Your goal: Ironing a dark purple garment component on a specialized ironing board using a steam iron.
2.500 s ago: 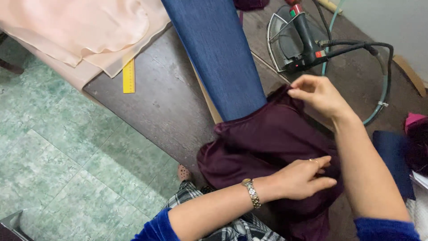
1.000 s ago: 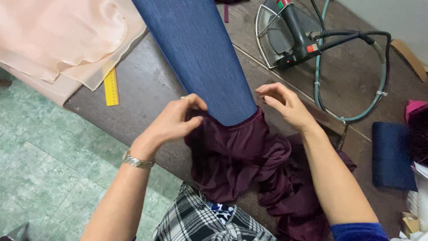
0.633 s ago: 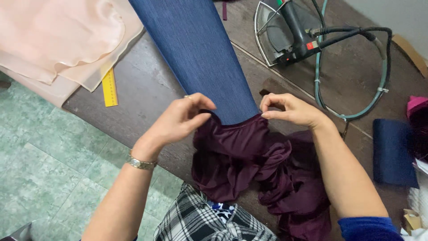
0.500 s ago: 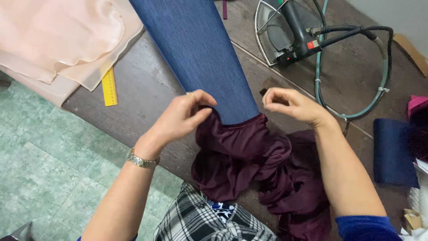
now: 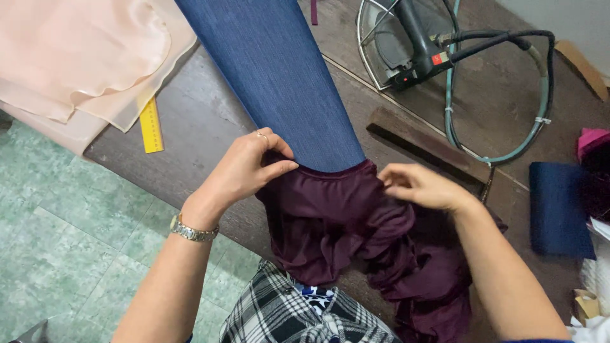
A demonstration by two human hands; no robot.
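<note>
My left hand [image 5: 244,171] pinches the upper left edge of the dark purple garment [image 5: 356,241], thumb pressed against the curled fingers with the cloth caught between them. My right hand [image 5: 422,186] grips the same top edge further right, fingers bunched narrow on a fold of the fabric. The garment lies crumpled on the near part of the dark wooden table [image 5: 203,108], its top edge drawn over the narrow end of the blue padded ironing board [image 5: 279,76], and its lower folds hang toward my plaid clothing [image 5: 279,317]. A wristwatch [image 5: 190,230] sits on my left wrist and 1 ring shows on that hand. A yellow ruler [image 5: 150,124] lies on the table just under the edge of a pale pink cloth [image 5: 76,57] at the far left. Beyond the board, a steam iron [image 5: 416,44] rests in a wire cradle with its green hose [image 5: 502,152] looping across the table. A folded navy cloth [image 5: 559,209] lies well to the right.
</note>
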